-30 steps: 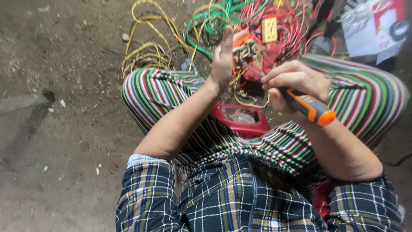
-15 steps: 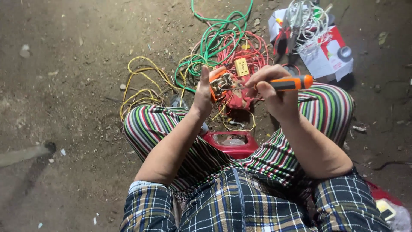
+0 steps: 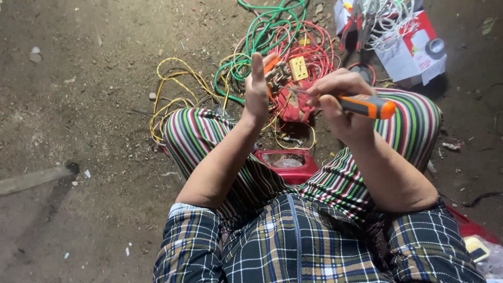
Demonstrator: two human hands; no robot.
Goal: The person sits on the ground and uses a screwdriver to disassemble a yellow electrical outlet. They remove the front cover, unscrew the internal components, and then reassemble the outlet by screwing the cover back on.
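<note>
**Orange screwdriver now pointed into the switch unit**

Orange-handled screwdriver (image 3: 367,106) sits in the right hand (image 3: 343,105), fingers wrapped tight round the grip, metal shaft running left w/ its tip at the small electrical switch unit (image 3: 280,77). Left hand (image 3: 257,91) clasps that unit from the side, index finger sticking straight up, rest of the fingers mostly hidden behind the palm. Unit is held up in the air above the knees, just over the tangle of red wires (image 3: 309,50).

Vs. half a sec ago: handle was lying nearly level across the top of the unit; now it angles down-right and the tip meets the unit's edge, so I'd judge the screw work is under way, not just lining up. Vs. a full sec ago: both hands have come up off the lap, away from the red tray (image 3: 287,162) between the striped trousers (image 3: 209,136).

Round about: green wires (image 3: 262,36), yellow wires (image 3: 173,89), a white-and-red carton (image 3: 414,47) top right, all on a dirt floor (image 3: 78,105). Cam has shifted too, framing wider.
</note>
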